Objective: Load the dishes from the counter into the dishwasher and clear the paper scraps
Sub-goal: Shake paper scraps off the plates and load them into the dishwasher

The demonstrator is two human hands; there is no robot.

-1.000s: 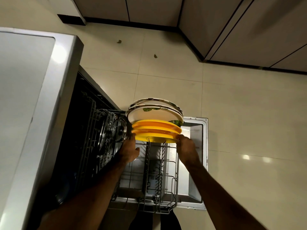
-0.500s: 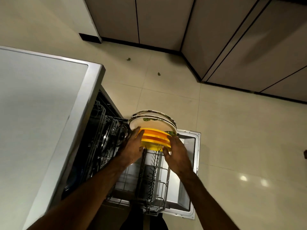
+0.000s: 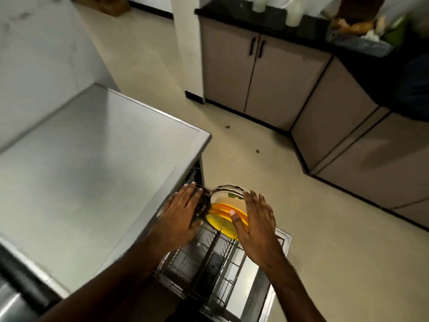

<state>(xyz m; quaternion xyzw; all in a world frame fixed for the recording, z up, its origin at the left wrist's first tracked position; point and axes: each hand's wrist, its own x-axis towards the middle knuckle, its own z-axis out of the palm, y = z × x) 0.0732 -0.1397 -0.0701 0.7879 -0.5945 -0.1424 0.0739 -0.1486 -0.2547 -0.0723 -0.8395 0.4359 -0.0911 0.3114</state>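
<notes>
Yellow plates point(image 3: 220, 218) stand on edge in the dishwasher's lower rack point(image 3: 204, 261), with white leaf-patterned plates point(image 3: 228, 194) right behind them. My left hand point(image 3: 183, 210) lies with straight fingers at the plates' left side, over dark items at the dishwasher's mouth. My right hand point(image 3: 255, 219) is spread flat at the right side of the plates, its thumb tip against the yellow ones. Neither hand grips anything.
The dishwasher door point(image 3: 276, 256) lies open on the floor under the rack. The steel dishwasher top point(image 3: 92, 177) fills the left. Two small green scraps point(image 3: 228, 126) point(image 3: 257, 150) lie on the tiles. Beige cabinets point(image 3: 267, 77) under a cluttered black counter point(image 3: 308, 24) run along the back and right.
My hands have let go of the plate edges and now lie flat and open beside the stack. The view has tilted up, so the cabinets and counter show.
</notes>
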